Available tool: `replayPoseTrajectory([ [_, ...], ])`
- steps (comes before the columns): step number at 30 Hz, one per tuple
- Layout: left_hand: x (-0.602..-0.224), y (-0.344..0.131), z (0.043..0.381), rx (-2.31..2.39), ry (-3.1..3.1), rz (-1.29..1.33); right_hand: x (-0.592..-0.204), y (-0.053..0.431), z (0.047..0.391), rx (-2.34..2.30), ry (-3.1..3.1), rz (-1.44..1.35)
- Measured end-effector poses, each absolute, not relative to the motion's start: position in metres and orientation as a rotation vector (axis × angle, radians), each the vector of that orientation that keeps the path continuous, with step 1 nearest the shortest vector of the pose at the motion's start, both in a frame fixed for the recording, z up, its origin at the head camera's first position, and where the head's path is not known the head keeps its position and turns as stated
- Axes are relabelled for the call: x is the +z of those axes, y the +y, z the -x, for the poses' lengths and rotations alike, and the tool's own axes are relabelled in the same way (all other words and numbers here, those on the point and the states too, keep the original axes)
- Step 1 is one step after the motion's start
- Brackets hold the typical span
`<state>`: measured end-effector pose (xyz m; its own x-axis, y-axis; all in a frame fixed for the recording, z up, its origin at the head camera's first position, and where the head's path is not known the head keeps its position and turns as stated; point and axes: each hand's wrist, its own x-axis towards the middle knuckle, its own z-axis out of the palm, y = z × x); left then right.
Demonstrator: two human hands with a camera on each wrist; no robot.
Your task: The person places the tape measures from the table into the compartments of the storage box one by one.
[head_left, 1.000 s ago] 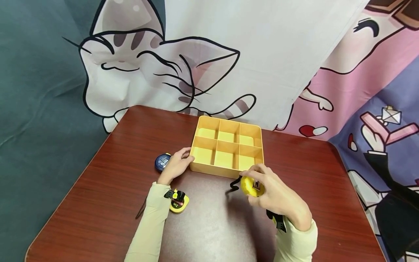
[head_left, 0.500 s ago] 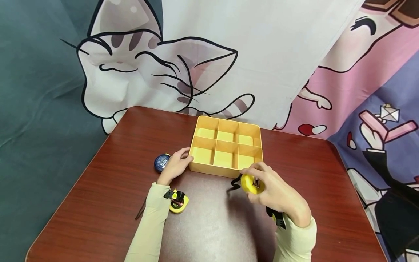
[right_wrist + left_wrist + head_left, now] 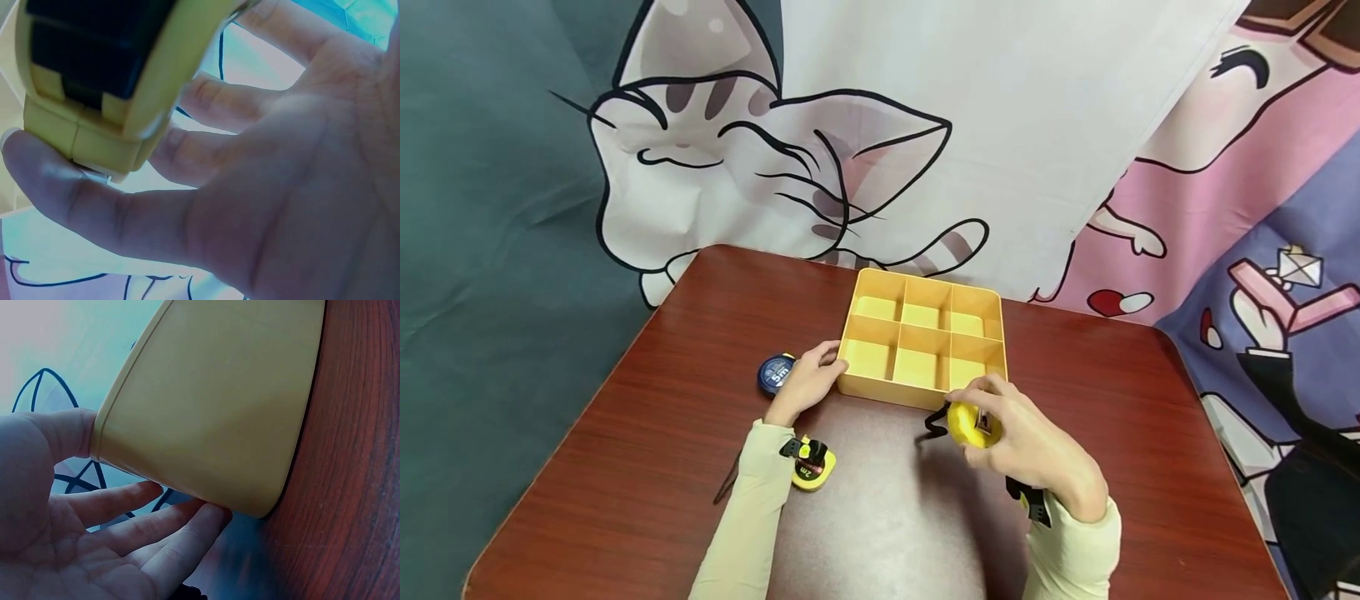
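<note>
At the front left corner of a yellow divided box, my left hand grips with the thumb at the rim and fingers along the wall, as the left wrist view also shows. My right hand holds a yellow tape measure between thumb and fingers, above the table just off the box's front right side. Its black strap hangs to the left. In the right wrist view the black-and-yellow tape measure case lies against the fingers. Every compartment of the box that I can see into holds nothing.
A blue tape measure lies left of the box, partly behind the left hand. Another yellow tape measure, with a black face, lies beside the left forearm; a dark strap shows on the other side. A printed curtain hangs behind the table.
Almost nothing differs. The right hand with the tape measure has shifted very slightly left relative to the box; the left hand keeps its place at the corner.
</note>
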<state>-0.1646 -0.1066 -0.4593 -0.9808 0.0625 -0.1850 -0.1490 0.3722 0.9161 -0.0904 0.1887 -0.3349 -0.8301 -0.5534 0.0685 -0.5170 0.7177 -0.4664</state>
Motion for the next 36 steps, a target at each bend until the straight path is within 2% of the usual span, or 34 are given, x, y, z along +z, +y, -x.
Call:
replayPoseTrajectory([
  [36, -0.458, -0.104, 0.165, 1.654, 2.44, 0.089, -0.332, 0.196, 0.095, -0.716, 2.825, 0.779],
])
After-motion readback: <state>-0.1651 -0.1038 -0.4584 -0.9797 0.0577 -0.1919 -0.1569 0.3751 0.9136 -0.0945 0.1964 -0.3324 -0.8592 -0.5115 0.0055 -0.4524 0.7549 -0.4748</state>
